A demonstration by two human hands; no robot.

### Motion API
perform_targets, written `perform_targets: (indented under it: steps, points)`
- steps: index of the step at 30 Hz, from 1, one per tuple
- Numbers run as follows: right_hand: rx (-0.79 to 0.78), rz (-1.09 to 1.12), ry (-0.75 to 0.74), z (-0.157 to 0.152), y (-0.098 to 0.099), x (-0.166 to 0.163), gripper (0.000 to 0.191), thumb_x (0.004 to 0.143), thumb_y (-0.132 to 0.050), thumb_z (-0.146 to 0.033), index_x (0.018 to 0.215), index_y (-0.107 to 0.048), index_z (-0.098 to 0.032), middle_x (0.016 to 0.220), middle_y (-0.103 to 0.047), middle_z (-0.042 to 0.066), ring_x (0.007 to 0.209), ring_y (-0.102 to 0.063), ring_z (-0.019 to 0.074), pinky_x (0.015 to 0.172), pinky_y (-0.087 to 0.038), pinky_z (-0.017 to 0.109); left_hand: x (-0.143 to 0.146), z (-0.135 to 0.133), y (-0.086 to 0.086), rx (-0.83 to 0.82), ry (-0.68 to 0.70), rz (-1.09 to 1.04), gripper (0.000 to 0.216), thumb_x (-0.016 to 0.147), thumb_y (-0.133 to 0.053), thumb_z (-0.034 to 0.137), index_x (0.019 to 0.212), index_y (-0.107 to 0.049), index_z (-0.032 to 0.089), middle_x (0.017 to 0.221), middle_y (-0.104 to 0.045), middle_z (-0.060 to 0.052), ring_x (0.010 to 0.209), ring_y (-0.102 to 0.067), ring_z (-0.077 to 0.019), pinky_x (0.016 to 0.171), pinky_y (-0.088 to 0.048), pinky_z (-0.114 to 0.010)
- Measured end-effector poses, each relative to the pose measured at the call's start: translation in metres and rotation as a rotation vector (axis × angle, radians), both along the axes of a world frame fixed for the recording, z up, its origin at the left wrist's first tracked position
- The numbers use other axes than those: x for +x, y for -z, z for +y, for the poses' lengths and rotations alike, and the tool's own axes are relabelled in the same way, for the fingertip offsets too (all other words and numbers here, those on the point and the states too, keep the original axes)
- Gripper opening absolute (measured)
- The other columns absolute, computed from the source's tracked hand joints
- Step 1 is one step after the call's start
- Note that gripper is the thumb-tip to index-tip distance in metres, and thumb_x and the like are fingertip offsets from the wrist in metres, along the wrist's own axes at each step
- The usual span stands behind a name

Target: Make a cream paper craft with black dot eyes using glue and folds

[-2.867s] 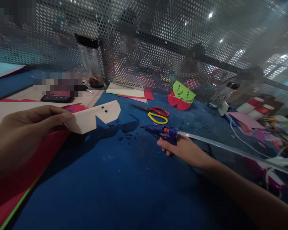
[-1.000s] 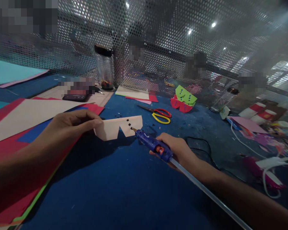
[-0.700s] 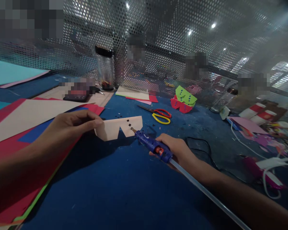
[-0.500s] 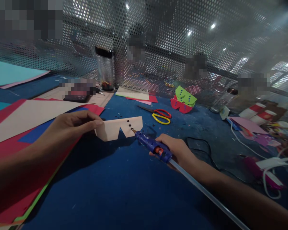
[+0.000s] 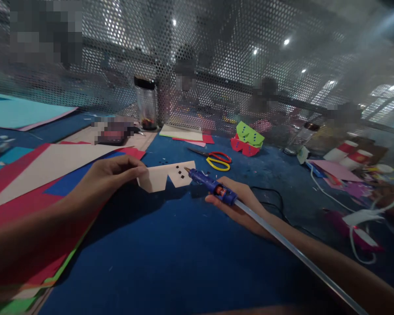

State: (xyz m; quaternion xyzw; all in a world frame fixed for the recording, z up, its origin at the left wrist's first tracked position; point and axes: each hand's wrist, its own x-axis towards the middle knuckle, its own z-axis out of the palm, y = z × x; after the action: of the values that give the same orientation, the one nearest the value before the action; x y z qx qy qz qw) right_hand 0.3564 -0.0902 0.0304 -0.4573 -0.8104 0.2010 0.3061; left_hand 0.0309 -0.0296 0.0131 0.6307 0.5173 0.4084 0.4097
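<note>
Between the thumb and fingers of my left hand [image 5: 118,175] is the left end of a cream paper cutout [image 5: 154,178] with a notch in its lower edge. Three small black squares [image 5: 180,172] sit on its right half. My right hand [image 5: 234,197] grips a blue glue gun [image 5: 205,181], from whose back a long clear glue stick [image 5: 291,249] sticks out. The nozzle points at the cutout's right part, close to the squares; whether it touches the paper I cannot tell. Scissors [image 5: 219,161] with red and yellow handles lie behind the glue gun.
Coloured paper sheets [image 5: 16,245] pile up at the left. Green and red dotted cutouts [image 5: 247,139] stand at the back, before a perforated metal screen [image 5: 210,52]. A jar [image 5: 146,105] and a phone [image 5: 113,133] are at back left. A pink device with white cable [image 5: 357,232] lies right.
The glue gun's nozzle has shifted slightly right and up, away from the lowest black square. Three squares now show plainly on the cutout. The camera view has moved a little.
</note>
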Motion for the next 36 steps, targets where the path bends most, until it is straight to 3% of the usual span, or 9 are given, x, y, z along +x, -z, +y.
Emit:
perform_targets:
  steps: [4, 10, 14, 17, 20, 27, 36]
  points:
    - [-0.061, 0.113, 0.027, -0.007, -0.002, 0.001, 0.027, 0.094, -0.068, -0.047, 0.094, -0.063, -0.02, 0.079, -0.063, 0.0, 0.067, -0.055, 0.0133, 0.063, -0.043, 0.024, 0.005, 0.0, 0.001, 0.024, 0.058, -0.021, 0.031, 0.085, -0.074, 0.05, 0.09, -0.073, 0.02, 0.087, -0.076, -0.002, 0.087, -0.068, -0.0216, 0.085, -0.053, -0.034]
    - [0.004, 0.073, -0.058, -0.022, 0.005, -0.007, 0.025, 0.095, -0.067, -0.044, 0.091, -0.06, -0.02, 0.081, -0.064, 0.0, 0.068, -0.057, 0.0131, 0.063, -0.042, 0.024, 0.026, -0.004, 0.0, 0.13, 0.088, -0.018, 0.028, 0.087, -0.074, 0.045, 0.089, -0.073, 0.017, 0.079, -0.07, 0.0, 0.069, -0.057, -0.0127, 0.065, -0.045, -0.025]
    - [0.114, 0.031, -0.115, -0.021, 0.026, -0.011, 0.02, 0.095, -0.068, -0.04, 0.096, -0.06, -0.021, 0.088, -0.068, 0.0, 0.074, -0.065, 0.0147, 0.066, -0.043, 0.024, 0.037, -0.007, 0.002, 0.138, 0.115, -0.007, 0.03, 0.088, -0.072, 0.047, 0.089, -0.074, 0.017, 0.08, -0.07, 0.0, 0.069, -0.058, -0.0132, 0.066, -0.046, -0.026]
    - [0.098, 0.001, -0.114, -0.018, 0.038, -0.011, 0.019, 0.093, -0.071, -0.037, 0.1, -0.061, -0.023, 0.092, -0.071, 0.0, 0.077, -0.068, 0.0155, 0.065, -0.042, 0.023, 0.035, -0.009, 0.005, 0.138, 0.132, 0.011, 0.03, 0.089, -0.071, 0.048, 0.091, -0.074, 0.018, 0.083, -0.071, 0.0, 0.074, -0.06, -0.0148, 0.07, -0.047, -0.027]
    - [0.051, -0.03, -0.113, -0.016, 0.039, -0.011, 0.018, 0.094, -0.069, -0.038, 0.1, -0.061, -0.023, 0.093, -0.073, 0.002, 0.079, -0.069, 0.0173, 0.066, -0.044, 0.024, 0.03, -0.012, 0.006, 0.136, 0.133, 0.026, 0.028, 0.091, -0.069, 0.045, 0.094, -0.075, 0.018, 0.086, -0.072, -0.001, 0.077, -0.061, -0.0151, 0.073, -0.047, -0.027]
    - [0.125, -0.006, -0.068, -0.019, 0.034, -0.017, 0.018, 0.094, -0.071, -0.037, 0.095, -0.06, -0.022, 0.087, -0.07, -0.001, 0.071, -0.065, 0.0138, 0.063, -0.04, 0.023, 0.029, -0.019, -0.003, 0.131, 0.136, 0.017, 0.027, 0.088, -0.072, 0.044, 0.088, -0.075, 0.017, 0.078, -0.071, -0.001, 0.071, -0.06, -0.0144, 0.069, -0.049, -0.026]
    - [0.14, -0.056, -0.097, -0.018, 0.044, -0.014, 0.018, 0.093, -0.071, -0.032, 0.105, -0.06, -0.024, 0.094, -0.071, 0.0, 0.078, -0.068, 0.017, 0.065, -0.044, 0.024, 0.032, -0.021, -0.003, 0.168, 0.15, 0.019, 0.026, 0.085, -0.073, 0.047, 0.085, -0.076, 0.021, 0.075, -0.073, -0.001, 0.071, -0.065, -0.0163, 0.069, -0.053, -0.026]
